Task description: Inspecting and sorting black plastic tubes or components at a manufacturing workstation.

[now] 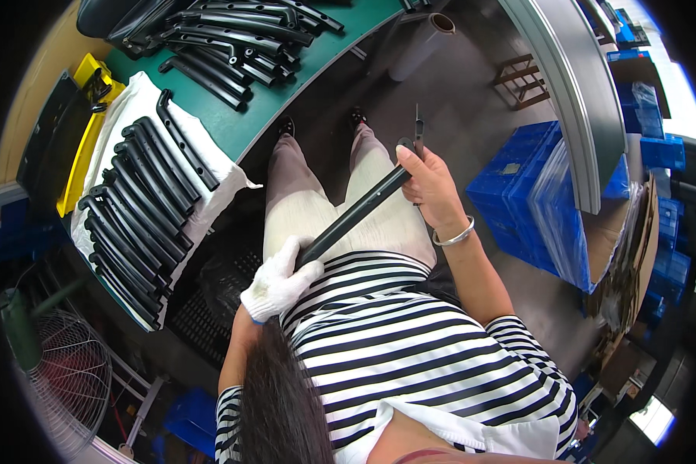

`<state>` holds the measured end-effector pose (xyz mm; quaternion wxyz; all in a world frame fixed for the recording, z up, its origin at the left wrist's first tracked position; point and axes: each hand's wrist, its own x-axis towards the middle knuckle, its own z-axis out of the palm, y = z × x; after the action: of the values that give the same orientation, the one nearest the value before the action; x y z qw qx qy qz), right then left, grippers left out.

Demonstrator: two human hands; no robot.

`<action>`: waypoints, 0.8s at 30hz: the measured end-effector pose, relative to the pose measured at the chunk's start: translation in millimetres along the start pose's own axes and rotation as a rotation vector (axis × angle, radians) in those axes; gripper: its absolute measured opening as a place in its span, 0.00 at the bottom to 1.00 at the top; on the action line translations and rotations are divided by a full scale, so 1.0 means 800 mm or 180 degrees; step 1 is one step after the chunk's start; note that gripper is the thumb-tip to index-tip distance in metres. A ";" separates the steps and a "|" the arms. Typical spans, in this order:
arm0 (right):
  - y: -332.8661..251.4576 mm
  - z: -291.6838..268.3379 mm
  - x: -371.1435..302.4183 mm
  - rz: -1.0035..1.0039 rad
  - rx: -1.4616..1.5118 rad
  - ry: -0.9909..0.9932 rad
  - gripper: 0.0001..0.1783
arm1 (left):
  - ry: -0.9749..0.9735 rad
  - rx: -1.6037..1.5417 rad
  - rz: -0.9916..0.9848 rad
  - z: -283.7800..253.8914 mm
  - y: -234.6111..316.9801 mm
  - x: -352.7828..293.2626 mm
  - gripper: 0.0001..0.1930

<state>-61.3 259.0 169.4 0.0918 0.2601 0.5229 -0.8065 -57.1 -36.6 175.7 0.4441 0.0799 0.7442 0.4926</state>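
Note:
A black tube [356, 217] with small holes slants across my lap. My left hand [278, 286], in a white knit glove, is closed around its lower end. My bare right hand [435, 189], with a bangle at the wrist, is closed at the tube's upper end, thumb pressed near the tip. Out of the same hand sticks a slim dark tool [418, 130] with a thin pointed tip; its exact kind I cannot make out. Similar black tubes [143, 197] lie in a row on a white cloth [209, 143] to the left.
More black tubes [236, 42] are heaped on the green table [317, 77]. A yellow bin [85, 155] stands at the table's left side. Wrapped blue crates [518, 197] and a grey metal frame [564, 100] are on the right. A caged fan [66, 379] stands at lower left.

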 end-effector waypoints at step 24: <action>0.019 0.020 -0.003 -0.0299 0.0302 -0.0419 0.15 | 0.1077 0.0992 0.0459 0.032 0.037 -0.008 0.15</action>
<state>-57.8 237.8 163.4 0.0756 0.1858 0.4886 -0.8491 -43.8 -8.1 199.9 0.2591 0.1167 0.8674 0.4086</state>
